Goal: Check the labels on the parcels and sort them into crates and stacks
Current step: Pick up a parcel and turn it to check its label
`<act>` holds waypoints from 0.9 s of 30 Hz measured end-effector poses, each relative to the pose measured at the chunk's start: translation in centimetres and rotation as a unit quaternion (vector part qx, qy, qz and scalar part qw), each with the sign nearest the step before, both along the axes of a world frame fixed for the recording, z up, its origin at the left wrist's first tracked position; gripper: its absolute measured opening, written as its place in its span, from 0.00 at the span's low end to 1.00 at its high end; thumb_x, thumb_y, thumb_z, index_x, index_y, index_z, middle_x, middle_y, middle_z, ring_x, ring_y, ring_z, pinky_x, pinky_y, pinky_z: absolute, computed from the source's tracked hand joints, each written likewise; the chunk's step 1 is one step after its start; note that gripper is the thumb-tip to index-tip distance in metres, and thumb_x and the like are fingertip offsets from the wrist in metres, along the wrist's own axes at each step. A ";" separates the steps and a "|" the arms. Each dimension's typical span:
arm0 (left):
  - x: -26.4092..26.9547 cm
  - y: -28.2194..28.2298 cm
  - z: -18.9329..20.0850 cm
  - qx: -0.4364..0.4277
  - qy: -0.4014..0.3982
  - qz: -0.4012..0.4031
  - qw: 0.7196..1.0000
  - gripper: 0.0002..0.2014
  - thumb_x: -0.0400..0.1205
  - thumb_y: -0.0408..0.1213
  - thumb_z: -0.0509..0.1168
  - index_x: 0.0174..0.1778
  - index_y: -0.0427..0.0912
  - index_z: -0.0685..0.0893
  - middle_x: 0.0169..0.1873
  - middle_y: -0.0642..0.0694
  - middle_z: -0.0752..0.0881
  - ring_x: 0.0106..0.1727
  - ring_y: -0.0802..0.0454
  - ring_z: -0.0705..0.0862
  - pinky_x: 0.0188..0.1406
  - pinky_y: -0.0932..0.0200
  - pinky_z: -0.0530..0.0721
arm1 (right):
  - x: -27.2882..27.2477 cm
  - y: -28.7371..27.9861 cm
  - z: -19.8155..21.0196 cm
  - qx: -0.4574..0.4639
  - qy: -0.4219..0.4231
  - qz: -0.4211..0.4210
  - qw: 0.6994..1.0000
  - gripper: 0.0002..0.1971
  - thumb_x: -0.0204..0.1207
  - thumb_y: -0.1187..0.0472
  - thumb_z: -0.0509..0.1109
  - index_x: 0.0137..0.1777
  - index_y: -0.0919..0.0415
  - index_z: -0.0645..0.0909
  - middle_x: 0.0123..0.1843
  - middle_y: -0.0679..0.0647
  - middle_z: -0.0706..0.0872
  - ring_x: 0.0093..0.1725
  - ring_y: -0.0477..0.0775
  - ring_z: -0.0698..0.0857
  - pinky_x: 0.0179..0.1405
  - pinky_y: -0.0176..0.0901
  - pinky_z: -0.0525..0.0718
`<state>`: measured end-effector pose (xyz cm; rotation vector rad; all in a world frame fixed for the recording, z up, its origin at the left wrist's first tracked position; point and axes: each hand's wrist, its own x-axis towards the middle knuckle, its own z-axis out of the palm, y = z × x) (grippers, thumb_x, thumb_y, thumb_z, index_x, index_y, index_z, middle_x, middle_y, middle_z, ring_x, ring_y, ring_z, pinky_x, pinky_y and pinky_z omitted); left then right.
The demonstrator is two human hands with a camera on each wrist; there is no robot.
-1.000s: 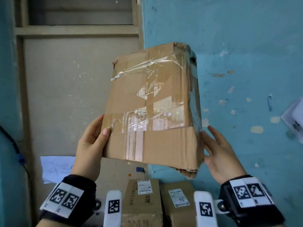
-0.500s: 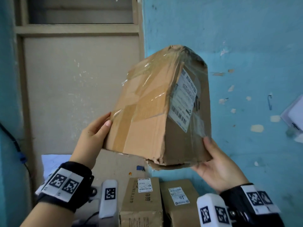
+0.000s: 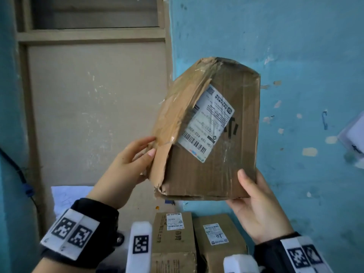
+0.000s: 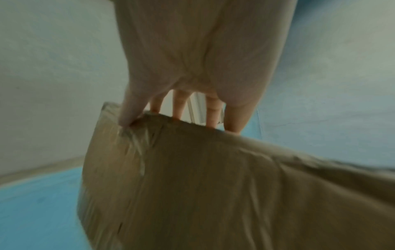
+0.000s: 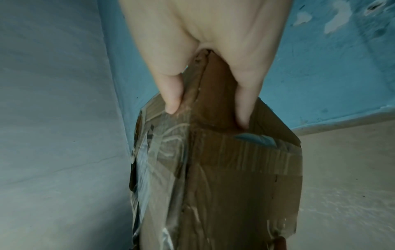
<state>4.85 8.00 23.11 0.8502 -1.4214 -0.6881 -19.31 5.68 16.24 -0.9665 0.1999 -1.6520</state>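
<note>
While held upright at chest height, a battered cardboard parcel (image 3: 212, 134) is gripped at its lower left edge by the left hand (image 3: 128, 164) and cradled underneath by the right hand (image 3: 260, 209), its label (image 3: 206, 125) turned towards the viewer, above two boxes (image 3: 197, 239).

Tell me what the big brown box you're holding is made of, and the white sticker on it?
The box looks like brown corrugated cardboard: matte, creased, with a torn, crumpled bottom corner. Shiny clear strips across it seem to be plastic packing tape, since they glint. The sticker appears to be smooth white paper, printed with barcodes and text. The left hand and right hand both hold the box.
</note>
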 end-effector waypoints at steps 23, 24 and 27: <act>-2.0 1.2 -4.6 -0.089 0.085 -0.051 0.991 0.22 0.75 0.47 0.71 0.66 0.50 0.83 0.61 0.52 0.89 0.63 0.52 0.87 0.57 0.50 0.85 | 1.3 1.3 1.7 -0.034 0.184 -0.165 0.968 0.37 0.57 0.57 0.81 0.69 0.54 0.73 0.57 0.50 0.90 0.57 0.51 0.89 0.67 0.57 0.82; -2.2 1.3 -4.6 -0.094 0.087 -0.036 0.991 0.20 0.77 0.46 0.69 0.66 0.50 0.83 0.60 0.52 0.89 0.62 0.53 0.87 0.58 0.49 0.84 | 1.5 1.3 1.6 -0.037 0.189 -0.168 0.967 0.37 0.57 0.56 0.79 0.69 0.54 0.74 0.56 0.50 0.91 0.57 0.51 0.89 0.66 0.57 0.82; -2.5 1.4 -4.8 -0.104 0.084 -0.003 0.991 0.18 0.79 0.45 0.71 0.64 0.47 0.84 0.57 0.53 0.90 0.60 0.54 0.88 0.57 0.53 0.84 | 1.8 1.2 1.4 -0.035 0.193 -0.187 0.962 0.35 0.57 0.56 0.77 0.68 0.56 0.75 0.56 0.51 0.91 0.56 0.50 0.90 0.65 0.57 0.83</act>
